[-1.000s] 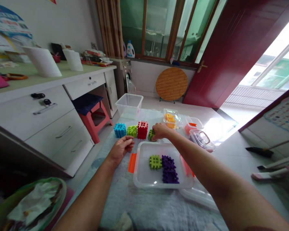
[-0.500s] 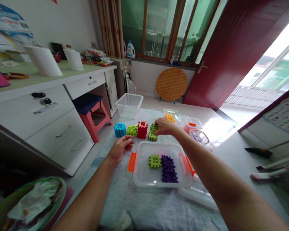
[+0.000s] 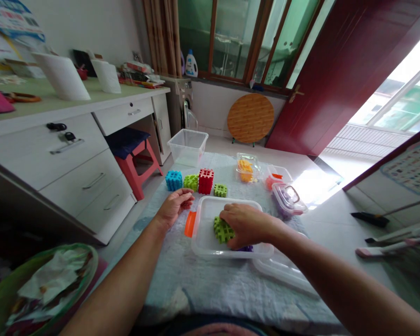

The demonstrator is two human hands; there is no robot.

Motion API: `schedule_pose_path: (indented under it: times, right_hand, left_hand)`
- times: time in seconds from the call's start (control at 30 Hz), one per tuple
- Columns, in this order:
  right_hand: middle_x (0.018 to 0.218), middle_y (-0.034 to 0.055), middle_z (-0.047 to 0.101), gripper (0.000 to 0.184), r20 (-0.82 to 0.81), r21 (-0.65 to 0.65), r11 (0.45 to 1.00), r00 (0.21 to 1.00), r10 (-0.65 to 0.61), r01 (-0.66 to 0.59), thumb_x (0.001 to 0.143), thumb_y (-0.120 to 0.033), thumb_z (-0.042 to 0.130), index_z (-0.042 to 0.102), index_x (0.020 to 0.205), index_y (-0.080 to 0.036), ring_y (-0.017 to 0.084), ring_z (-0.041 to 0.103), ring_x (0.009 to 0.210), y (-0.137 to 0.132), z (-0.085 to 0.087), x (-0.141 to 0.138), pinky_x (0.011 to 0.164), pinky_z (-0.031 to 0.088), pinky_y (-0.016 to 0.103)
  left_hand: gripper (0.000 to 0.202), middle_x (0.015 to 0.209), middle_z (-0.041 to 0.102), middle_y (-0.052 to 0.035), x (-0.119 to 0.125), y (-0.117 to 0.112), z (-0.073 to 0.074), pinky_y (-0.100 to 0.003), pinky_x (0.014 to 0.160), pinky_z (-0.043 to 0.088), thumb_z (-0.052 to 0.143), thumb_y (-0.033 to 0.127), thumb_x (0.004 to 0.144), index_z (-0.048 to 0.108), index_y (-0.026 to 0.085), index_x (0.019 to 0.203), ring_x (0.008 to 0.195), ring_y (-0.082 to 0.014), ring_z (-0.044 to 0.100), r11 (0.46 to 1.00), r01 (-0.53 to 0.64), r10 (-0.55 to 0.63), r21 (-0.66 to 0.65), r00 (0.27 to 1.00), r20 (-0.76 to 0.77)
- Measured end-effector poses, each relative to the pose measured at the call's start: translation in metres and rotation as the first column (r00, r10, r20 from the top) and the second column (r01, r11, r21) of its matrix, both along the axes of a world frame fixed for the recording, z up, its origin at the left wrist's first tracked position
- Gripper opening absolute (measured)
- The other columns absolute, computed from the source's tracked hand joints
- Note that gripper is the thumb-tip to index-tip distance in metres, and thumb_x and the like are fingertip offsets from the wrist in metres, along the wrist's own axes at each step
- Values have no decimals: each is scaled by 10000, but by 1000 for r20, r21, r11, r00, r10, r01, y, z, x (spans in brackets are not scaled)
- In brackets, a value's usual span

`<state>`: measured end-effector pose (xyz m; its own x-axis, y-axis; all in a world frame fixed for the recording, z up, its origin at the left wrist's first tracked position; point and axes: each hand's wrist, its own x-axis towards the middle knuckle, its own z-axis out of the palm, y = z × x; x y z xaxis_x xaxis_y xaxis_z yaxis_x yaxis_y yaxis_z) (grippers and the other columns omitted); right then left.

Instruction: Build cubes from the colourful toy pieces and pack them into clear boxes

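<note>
My right hand is over a clear, shallow plastic tray, its fingers closed on a green interlocking block. Purple blocks lie in the tray, mostly hidden under that hand. My left hand rests on the cloth by the tray's left side, fingers curled in and seemingly holding nothing. Beyond it stand a blue block cube, green blocks and a taller red block stack. One small green block lies right of the red stack.
An open clear bin stands at the far left of the cloth. Far right are containers of yellow blocks and orange pieces, plus a lidded box. A clear lid lies partly beneath my right forearm.
My right hand has moved from the green blocks beside the red stack back to the tray, bringing a green block. One green block remains beside the stack. My left hand stays put.
</note>
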<state>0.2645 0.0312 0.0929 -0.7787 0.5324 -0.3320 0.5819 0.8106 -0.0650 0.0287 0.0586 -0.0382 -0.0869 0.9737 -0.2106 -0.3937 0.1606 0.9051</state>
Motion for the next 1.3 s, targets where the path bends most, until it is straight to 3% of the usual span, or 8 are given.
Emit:
schedule_pose_path:
  times: [0.27, 0.53, 0.73, 0.87, 1.0, 1.1, 1.2, 1.3]
  right_hand:
    - [986, 164, 683, 501, 82, -61, 998, 996, 33, -28, 679, -455, 671, 663, 1033, -100, 291, 649, 894, 6, -30, -7, 727, 494, 334]
    - [1042, 156, 676, 550, 53, -107, 994, 998, 39, -33, 697, -462, 694, 634, 1109, -103, 289, 632, 953, 10, -26, -5, 796, 485, 350]
    - [1026, 108, 667, 312, 15, -127, 988, 995, 95, -92, 813, -173, 561, 659, 1108, -160, 217, 625, 930, 10, -10, -10, 804, 459, 296]
    - [1007, 83, 647, 412, 3, -213, 957, 980, 201, -196, 805, -79, 496, 647, 1158, -228, 167, 615, 815, 9, -29, -15, 704, 450, 258]
    - [853, 71, 665, 317, 60, -213, 928, 944, 324, -306, 786, -46, 511, 705, 989, -192, 194, 590, 851, 9, -43, -14, 689, 433, 264]
    - [868, 75, 679, 304, -3, -209, 936, 958, 288, -282, 798, -62, 527, 704, 1011, -188, 183, 582, 856, 11, -26, -11, 718, 430, 265]
    - [922, 47, 680, 327, -170, -259, 951, 977, 125, -167, 821, -111, 540, 675, 1105, -201, 127, 579, 779, 22, 7, -5, 711, 422, 235]
    - [825, 11, 672, 286, -270, -233, 972, 960, -72, 8, 848, -135, 501, 676, 1073, -167, 92, 565, 682, 50, 32, -1, 640, 398, 207]
  left_hand:
    - [321, 748, 675, -30, -2, 2, -5, -188, 562, 447, 757, 277, 660, 649, 138, 929, 610, -93, 598, 1000, 15, -15, 19, 1000, -2]
    - [310, 742, 672, -29, 0, 1, -2, -183, 556, 447, 755, 268, 657, 646, 134, 915, 603, -90, 594, 1000, 8, -7, 8, 1000, -3]
    - [319, 735, 670, -19, 1, 0, 1, -180, 560, 451, 756, 272, 650, 642, 133, 914, 602, -85, 589, 1000, 7, -7, 9, 1000, -10]
    - [327, 738, 671, -18, 1, 0, 1, -182, 575, 456, 754, 271, 651, 638, 131, 923, 602, -81, 587, 1000, 3, -3, 4, 1000, -10]
    - [327, 738, 670, -18, 1, 0, 1, -179, 575, 452, 751, 272, 652, 636, 131, 924, 605, -81, 588, 1000, 5, -5, 1, 1000, -11]
    - [325, 731, 670, -19, 1, 0, 1, -180, 566, 447, 754, 271, 647, 636, 132, 917, 604, -84, 588, 1000, 4, -4, -8, 1000, -11]
    - [331, 730, 671, -20, 0, 0, 0, -182, 564, 445, 756, 268, 643, 637, 133, 921, 604, -86, 589, 1000, 2, -2, -12, 1000, -11]
    - [339, 729, 670, -19, 0, 0, 0, -181, 568, 447, 757, 269, 640, 634, 134, 925, 605, -85, 588, 1000, 1, -1, -17, 1000, -11]
